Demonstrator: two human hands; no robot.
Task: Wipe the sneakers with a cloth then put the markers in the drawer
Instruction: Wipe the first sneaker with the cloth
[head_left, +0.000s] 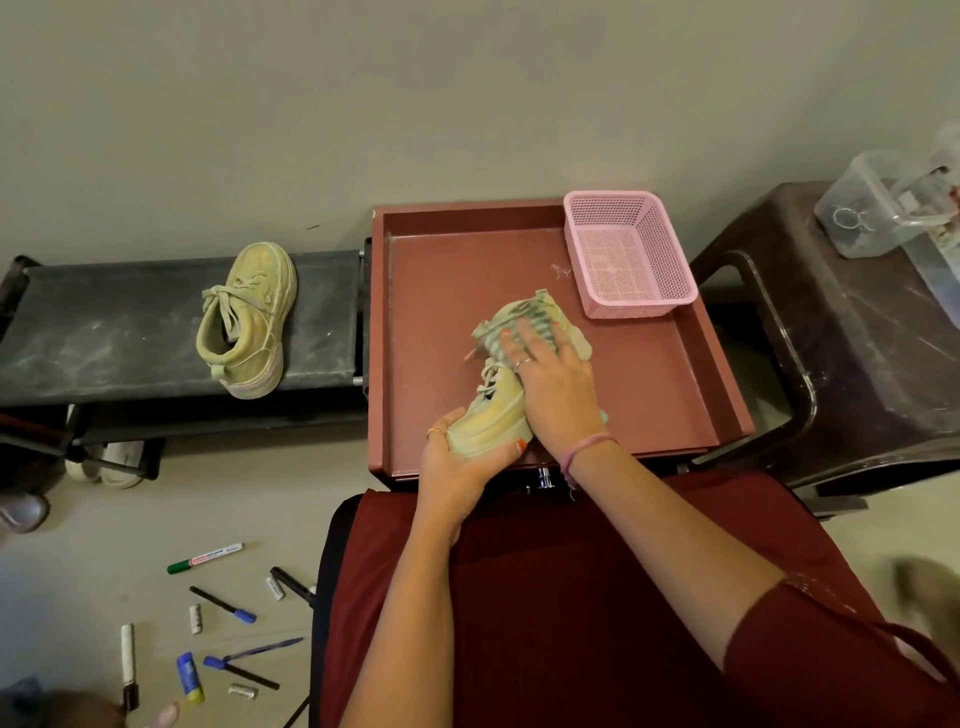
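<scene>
Resting in maroon drawer (649, 395): sneaker (493, 410), left hand (460, 467) gripping heel, right hand (553, 384) pressing cloth (524, 317).

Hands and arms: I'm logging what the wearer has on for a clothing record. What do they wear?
The left hand has a thin gold ring and orange-painted nails. The right hand has a silver ring, orange nails, and pink bands around the wrist. The right arm shows a dark red sleeve above the elbow; the left arm is bare as far as visible.
</scene>
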